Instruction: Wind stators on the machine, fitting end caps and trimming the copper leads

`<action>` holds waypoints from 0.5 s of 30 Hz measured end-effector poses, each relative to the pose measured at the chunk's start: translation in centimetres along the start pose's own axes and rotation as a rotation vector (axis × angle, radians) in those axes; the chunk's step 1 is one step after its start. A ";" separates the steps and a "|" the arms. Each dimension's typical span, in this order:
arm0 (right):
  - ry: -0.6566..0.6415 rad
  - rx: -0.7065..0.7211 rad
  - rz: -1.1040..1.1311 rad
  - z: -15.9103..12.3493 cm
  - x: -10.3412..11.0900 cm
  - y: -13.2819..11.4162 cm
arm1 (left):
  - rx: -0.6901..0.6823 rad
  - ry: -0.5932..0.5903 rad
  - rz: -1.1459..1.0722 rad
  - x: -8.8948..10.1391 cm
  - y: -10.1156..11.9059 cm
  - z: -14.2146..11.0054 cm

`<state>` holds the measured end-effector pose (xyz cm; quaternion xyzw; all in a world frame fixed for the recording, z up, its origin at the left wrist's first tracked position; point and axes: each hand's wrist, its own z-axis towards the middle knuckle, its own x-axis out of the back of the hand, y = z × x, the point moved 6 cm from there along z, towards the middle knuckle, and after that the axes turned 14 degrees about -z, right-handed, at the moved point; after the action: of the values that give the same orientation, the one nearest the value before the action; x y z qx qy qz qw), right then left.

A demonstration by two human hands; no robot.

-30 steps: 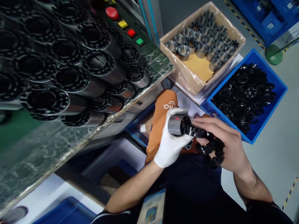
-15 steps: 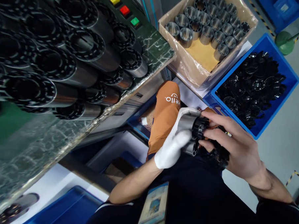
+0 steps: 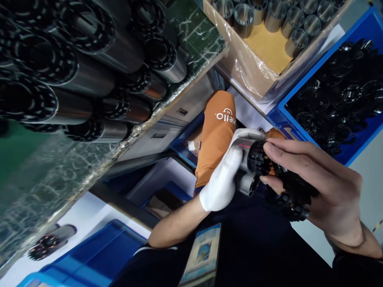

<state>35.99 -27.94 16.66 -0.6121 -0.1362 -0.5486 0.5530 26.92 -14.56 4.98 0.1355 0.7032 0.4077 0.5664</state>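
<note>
My left hand (image 3: 220,183), in a white glove, is wrapped round a metal cylinder (image 3: 242,152). A second metal cylinder (image 3: 247,184) sits just below it, against the same hand. A black toothed plastic ring (image 3: 257,157) stands at the right end of the upper cylinder. My right hand (image 3: 332,192) is bare and curved round several black plastic rings (image 3: 292,201) bunched under its palm. Its fingertips are close beside the toothed ring; whether they touch it I cannot tell.
Metal cylinders with black ends (image 3: 83,71) crowd the green bench (image 3: 196,38) at left. A cardboard box (image 3: 245,74) of bare cylinders stands ahead. The blue bin (image 3: 282,106) holds black plastic parts. Orange cloth (image 3: 215,140) covers my leg; a phone-like badge (image 3: 201,258) hangs at my chest.
My right hand has drawn slightly to the right, its fingers straighter, with the black rings still under it. My left hand keeps its hold on the cylinders. The camera view has shifted.
</note>
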 end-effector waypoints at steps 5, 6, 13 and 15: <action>0.026 0.038 0.040 -0.2 -1.0 0.4 | 0.004 0.003 0.110 0.1 0.7 -0.1; 0.033 0.040 0.054 -0.1 -1.3 0.5 | 0.002 0.005 0.111 0.2 0.6 -0.1; 0.029 -0.127 0.170 -0.4 -2.7 2.2 | -0.022 0.142 -0.006 0.6 -1.4 0.2; 0.010 -0.224 0.244 -1.1 -3.0 2.8 | -0.047 0.134 -0.025 0.1 -1.1 0.4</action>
<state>36.52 -28.51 12.47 -0.6790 0.0038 -0.4924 0.5446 27.50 -15.01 4.08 0.0856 0.7313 0.4252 0.5263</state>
